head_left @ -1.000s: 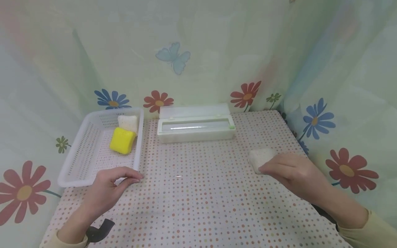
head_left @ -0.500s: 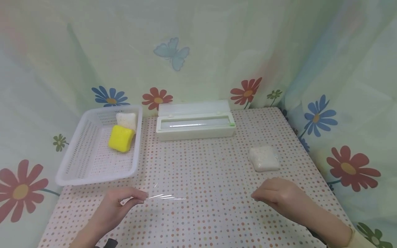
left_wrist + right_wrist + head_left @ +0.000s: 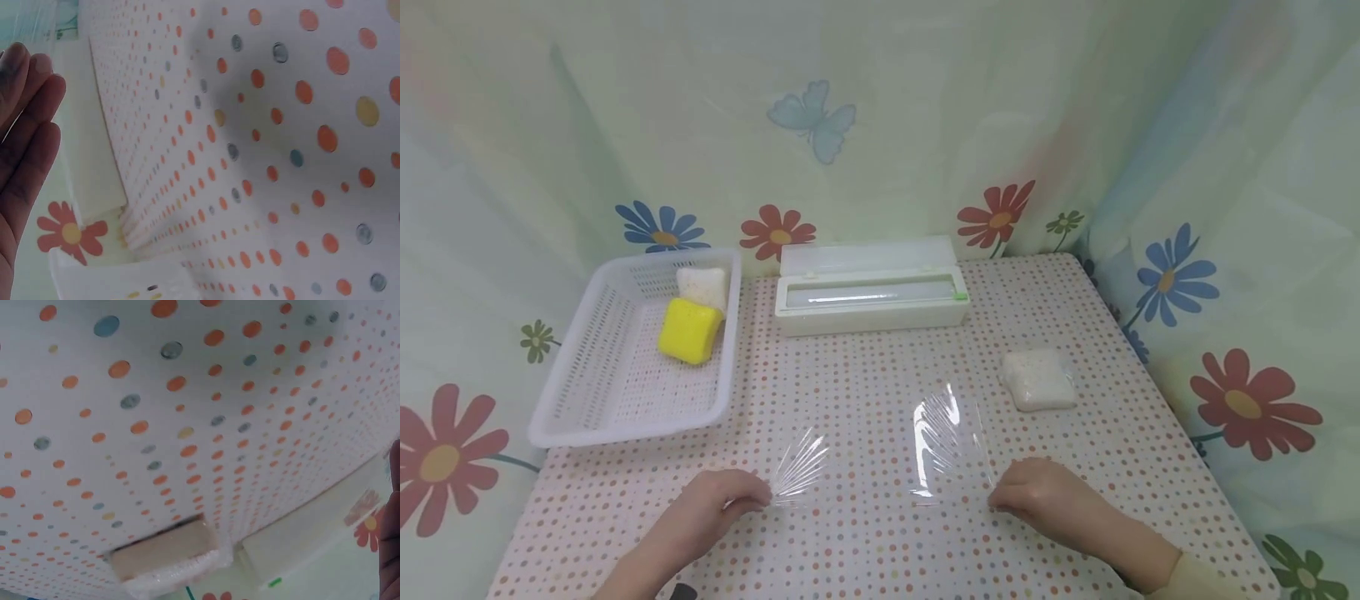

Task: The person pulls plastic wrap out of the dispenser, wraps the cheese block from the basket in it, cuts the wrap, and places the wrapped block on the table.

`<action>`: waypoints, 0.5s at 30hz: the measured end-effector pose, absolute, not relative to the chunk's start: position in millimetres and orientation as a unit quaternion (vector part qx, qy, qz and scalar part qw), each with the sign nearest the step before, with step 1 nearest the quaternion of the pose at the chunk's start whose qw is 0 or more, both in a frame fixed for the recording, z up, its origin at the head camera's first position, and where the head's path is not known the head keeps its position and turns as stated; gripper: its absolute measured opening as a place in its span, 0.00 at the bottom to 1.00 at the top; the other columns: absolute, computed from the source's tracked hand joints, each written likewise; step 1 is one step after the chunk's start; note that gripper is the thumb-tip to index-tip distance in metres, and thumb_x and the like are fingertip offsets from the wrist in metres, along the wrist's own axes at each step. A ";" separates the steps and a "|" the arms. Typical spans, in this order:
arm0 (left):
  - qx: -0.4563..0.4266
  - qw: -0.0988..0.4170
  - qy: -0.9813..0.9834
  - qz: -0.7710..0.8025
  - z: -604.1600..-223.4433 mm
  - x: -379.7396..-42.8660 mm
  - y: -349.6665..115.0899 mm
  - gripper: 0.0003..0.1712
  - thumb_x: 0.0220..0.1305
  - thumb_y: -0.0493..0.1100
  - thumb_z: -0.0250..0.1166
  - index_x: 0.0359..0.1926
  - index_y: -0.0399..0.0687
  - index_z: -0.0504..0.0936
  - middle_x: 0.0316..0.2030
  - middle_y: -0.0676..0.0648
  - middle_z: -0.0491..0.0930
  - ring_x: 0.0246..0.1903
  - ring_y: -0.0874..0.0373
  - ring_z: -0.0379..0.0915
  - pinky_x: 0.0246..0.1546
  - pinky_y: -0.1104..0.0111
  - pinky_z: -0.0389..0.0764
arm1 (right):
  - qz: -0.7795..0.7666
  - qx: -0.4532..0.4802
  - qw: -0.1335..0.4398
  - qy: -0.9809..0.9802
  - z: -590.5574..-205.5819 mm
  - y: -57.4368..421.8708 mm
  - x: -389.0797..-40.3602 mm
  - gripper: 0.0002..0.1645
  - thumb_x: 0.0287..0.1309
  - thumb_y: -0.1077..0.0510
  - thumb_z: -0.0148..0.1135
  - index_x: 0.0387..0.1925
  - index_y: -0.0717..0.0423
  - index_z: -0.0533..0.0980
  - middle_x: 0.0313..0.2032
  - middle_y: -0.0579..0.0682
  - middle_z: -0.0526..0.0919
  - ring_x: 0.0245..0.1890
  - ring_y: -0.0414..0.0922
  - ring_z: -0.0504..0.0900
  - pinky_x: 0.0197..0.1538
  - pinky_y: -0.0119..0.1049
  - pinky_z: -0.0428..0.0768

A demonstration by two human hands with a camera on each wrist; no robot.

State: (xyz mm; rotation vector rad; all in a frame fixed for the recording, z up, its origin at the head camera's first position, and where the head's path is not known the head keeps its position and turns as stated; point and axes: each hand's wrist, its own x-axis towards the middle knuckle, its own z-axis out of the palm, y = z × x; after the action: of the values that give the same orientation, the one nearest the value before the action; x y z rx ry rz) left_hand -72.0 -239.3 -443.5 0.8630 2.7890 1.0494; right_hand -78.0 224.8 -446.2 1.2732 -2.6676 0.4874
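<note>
From where I stand, it all hangs on the sheet of clear, shiny plastic film [image 3: 936,425] stretched crosswise between two bare hands. The left hand [image 3: 718,500] pinches its near corner on one side, fingertips together; the right hand [image 3: 1041,500] pinches the corner opposite, at about the same level. The film spreads away from the person beyond that near edge (whether it touches down anywhere, I can't tell).

Just beyond the right hand, a little to its outer side, sits a squarish white block wrapped in clear film [image 3: 1039,379]. The right hand is clearly the nearer; the block's top looks too square to show a plain long axis.

Beneath lies a white tabletop with small coloured dots [image 3: 865,375]. Straight ahead at its far edge, a long white plastic box [image 3: 872,319] runs side to side, its lid raised. Over on the left, a white perforated plastic basket [image 3: 730,358] holds a yellow squarish block [image 3: 690,331] against a white speckled block [image 3: 703,286]. Pale green curtains printed with flowers [image 3: 887,150] enclose the far side and both flanks.
</note>
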 end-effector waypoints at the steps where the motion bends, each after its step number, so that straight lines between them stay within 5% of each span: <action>1: 0.266 0.039 0.906 0.328 -445.8 -71.7 -237.7 0.13 0.53 0.31 0.72 0.36 0.55 0.89 0.37 0.55 0.90 0.40 0.64 0.86 0.43 0.69 0.87 | 0.154 0.427 0.069 -0.889 -450.5 224.2 -78.4 0.12 0.42 0.61 0.77 0.30 0.42 0.86 0.30 0.35 0.87 0.32 0.32 0.83 0.38 0.28 0.84; 10: 0.247 0.091 0.944 0.198 -467.6 -72.3 -222.5 0.06 0.59 0.39 0.69 0.36 0.55 0.89 0.37 0.58 0.88 0.40 0.61 0.84 0.47 0.63 0.87 | 0.086 0.427 0.030 -0.899 -478.1 222.3 -83.0 0.12 0.47 0.62 0.75 0.32 0.42 0.85 0.33 0.37 0.88 0.36 0.35 0.85 0.45 0.35 0.87; 15: 0.274 0.092 0.944 0.161 -474.6 -74.4 -219.3 0.06 0.58 0.39 0.71 0.35 0.55 0.89 0.37 0.56 0.88 0.40 0.60 0.84 0.46 0.63 0.87 | 0.104 0.408 0.008 -0.907 -484.6 220.6 -82.4 0.09 0.49 0.60 0.75 0.32 0.43 0.86 0.34 0.37 0.86 0.34 0.33 0.83 0.40 0.28 0.85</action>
State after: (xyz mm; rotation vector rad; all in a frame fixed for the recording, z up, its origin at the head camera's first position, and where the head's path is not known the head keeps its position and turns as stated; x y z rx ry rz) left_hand -74.4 -219.3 -474.6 0.8136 2.8028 0.4794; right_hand -82.4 220.6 -484.6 1.2745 -2.8354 0.3252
